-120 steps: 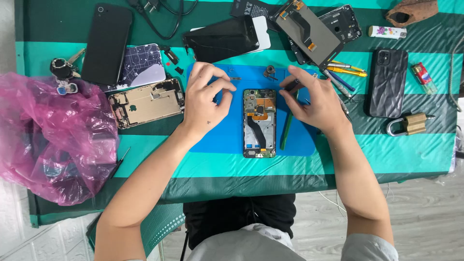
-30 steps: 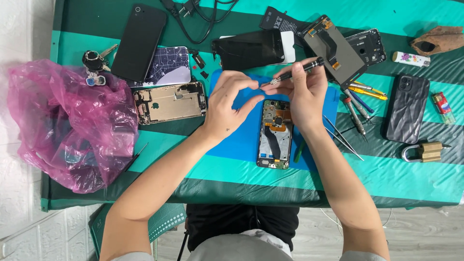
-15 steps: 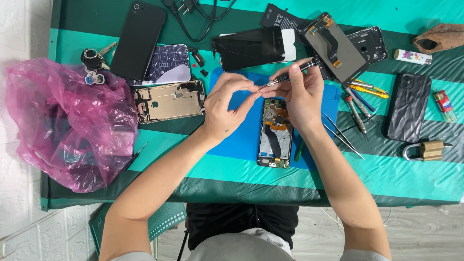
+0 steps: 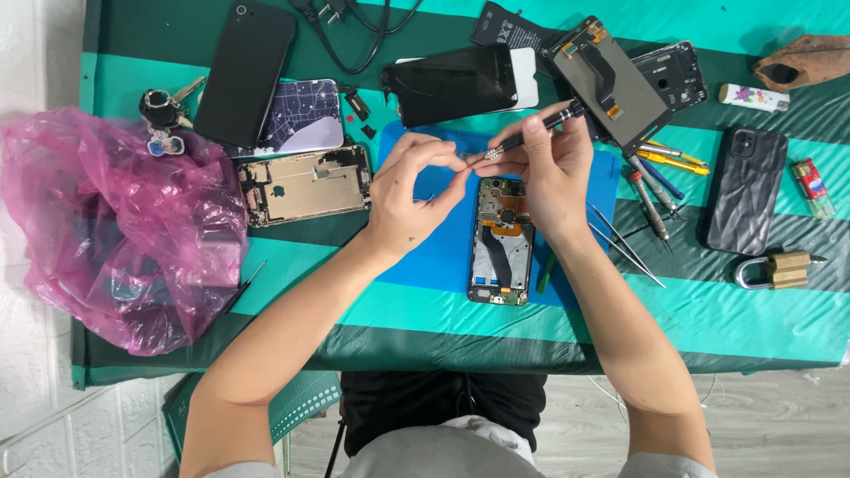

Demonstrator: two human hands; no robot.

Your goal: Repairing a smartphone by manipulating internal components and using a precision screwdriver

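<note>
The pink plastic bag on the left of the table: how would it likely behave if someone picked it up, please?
The pink plastic bag looks thin and crumpled, so it would probably sag limply. Dark shapes show through it, so it likely holds something that could shift.

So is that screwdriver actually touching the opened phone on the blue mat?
Apart. The head view shows the screwdriver held up between both hands, its tip at the left fingertips, above the opened phone.

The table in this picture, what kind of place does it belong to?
Most likely a phone repair bench. An opened phone lies on a blue work mat, the right hand holds a small screwdriver, and tweezers and a loose screen lie nearby.
</note>
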